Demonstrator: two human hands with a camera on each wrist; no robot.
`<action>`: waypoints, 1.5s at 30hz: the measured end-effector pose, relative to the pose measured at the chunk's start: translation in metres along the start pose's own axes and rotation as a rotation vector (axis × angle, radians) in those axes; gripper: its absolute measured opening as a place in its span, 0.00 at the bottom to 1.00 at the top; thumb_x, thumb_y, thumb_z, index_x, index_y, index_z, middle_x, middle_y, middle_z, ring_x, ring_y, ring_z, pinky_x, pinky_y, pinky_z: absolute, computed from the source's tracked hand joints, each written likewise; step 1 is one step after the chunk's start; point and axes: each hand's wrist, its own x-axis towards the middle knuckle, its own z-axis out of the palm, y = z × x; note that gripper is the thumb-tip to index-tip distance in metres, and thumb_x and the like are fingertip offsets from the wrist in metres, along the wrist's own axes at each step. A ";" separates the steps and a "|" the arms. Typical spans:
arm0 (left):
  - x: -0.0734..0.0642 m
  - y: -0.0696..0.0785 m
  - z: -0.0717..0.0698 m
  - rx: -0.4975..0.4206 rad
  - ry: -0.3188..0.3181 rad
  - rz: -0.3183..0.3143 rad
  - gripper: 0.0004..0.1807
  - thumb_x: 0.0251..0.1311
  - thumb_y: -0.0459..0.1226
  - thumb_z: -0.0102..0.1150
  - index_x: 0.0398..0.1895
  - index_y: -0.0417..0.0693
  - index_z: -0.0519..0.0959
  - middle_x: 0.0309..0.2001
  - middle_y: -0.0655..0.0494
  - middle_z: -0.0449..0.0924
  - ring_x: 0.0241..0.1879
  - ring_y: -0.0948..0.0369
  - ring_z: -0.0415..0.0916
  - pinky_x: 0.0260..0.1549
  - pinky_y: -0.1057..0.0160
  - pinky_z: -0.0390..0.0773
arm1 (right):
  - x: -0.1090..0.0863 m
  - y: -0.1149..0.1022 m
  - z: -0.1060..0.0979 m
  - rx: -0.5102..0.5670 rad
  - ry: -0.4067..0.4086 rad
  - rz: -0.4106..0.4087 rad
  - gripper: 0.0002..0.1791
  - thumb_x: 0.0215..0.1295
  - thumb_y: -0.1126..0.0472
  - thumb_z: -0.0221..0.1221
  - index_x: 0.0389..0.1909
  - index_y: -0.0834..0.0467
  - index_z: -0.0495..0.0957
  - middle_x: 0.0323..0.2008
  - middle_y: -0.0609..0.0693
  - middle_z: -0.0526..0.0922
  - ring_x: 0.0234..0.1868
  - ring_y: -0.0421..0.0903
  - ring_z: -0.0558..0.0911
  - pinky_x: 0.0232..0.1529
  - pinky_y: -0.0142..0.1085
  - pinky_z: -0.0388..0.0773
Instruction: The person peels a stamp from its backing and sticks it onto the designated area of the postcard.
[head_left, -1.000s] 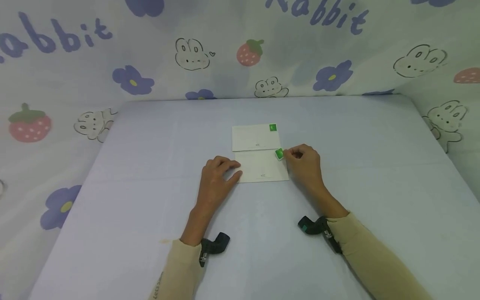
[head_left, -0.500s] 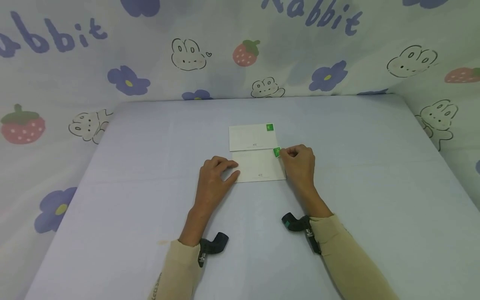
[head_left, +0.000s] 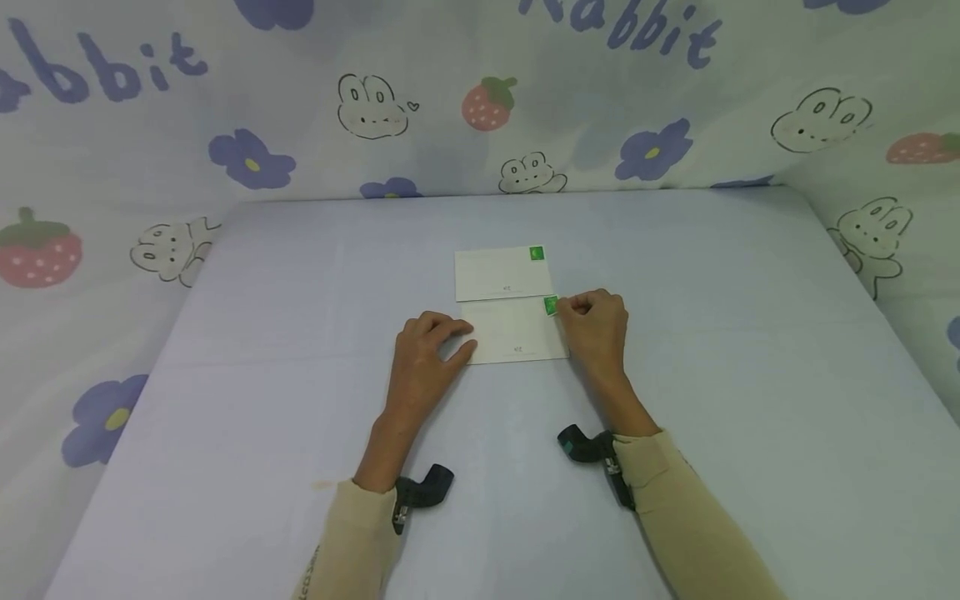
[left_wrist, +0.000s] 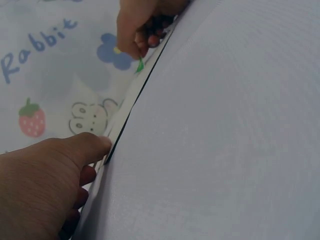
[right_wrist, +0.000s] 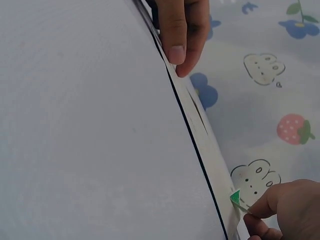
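Note:
My right hand (head_left: 597, 329) pinches a small green stamp (head_left: 551, 305) by its right edge, between thumb and forefinger. In the right wrist view the stamp (right_wrist: 235, 197) tilts up over the paper, its lower end in the fingertips. The stamp is at the upper right corner of the nearer white envelope (head_left: 517, 329). My left hand (head_left: 429, 362) rests with relaxed fingers and thumb on that envelope's left edge. Just behind lies a second white envelope (head_left: 498, 275), with a green stamp (head_left: 537, 252) flat in its upper right corner.
Both envelopes lie on a table (head_left: 300, 433) covered in pale cloth. Behind it hangs a curtain (head_left: 435, 167) printed with rabbits, strawberries and flowers. A black wrist camera is worn on the left forearm (head_left: 423, 492) and another on the right forearm (head_left: 592, 450).
The stamp has turned straighter and shifted slightly to the envelope's corner. My right forearm has swung inward to the left. The left hand keeps its place on the envelope.

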 end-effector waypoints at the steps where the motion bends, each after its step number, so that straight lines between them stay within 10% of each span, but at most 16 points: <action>1: 0.000 0.000 0.000 0.000 -0.001 -0.003 0.10 0.59 0.36 0.72 0.43 0.47 0.87 0.44 0.52 0.78 0.42 0.51 0.71 0.44 0.52 0.69 | 0.000 0.000 0.000 -0.005 -0.003 -0.005 0.10 0.62 0.64 0.60 0.31 0.68 0.85 0.27 0.58 0.81 0.31 0.51 0.78 0.27 0.38 0.72; 18: 0.001 -0.001 -0.005 -0.007 -0.012 -0.015 0.10 0.59 0.36 0.71 0.43 0.47 0.87 0.44 0.52 0.78 0.43 0.51 0.71 0.45 0.52 0.69 | -0.003 0.002 0.001 -0.048 -0.034 -0.072 0.10 0.65 0.61 0.62 0.32 0.65 0.83 0.30 0.55 0.77 0.38 0.51 0.73 0.35 0.40 0.70; 31: 0.001 0.000 -0.002 -0.011 -0.020 -0.024 0.09 0.59 0.37 0.72 0.43 0.49 0.86 0.43 0.54 0.78 0.43 0.53 0.70 0.45 0.54 0.68 | -0.005 0.018 -0.010 0.047 -0.092 -0.370 0.08 0.67 0.70 0.59 0.43 0.62 0.83 0.43 0.51 0.78 0.44 0.45 0.78 0.45 0.39 0.75; 45: 0.001 0.003 -0.003 -0.002 0.000 -0.012 0.10 0.58 0.36 0.73 0.42 0.48 0.87 0.43 0.54 0.78 0.42 0.53 0.71 0.43 0.54 0.69 | 0.003 0.023 -0.020 0.012 -0.193 -0.498 0.11 0.68 0.68 0.61 0.48 0.58 0.86 0.52 0.49 0.82 0.60 0.47 0.78 0.62 0.39 0.72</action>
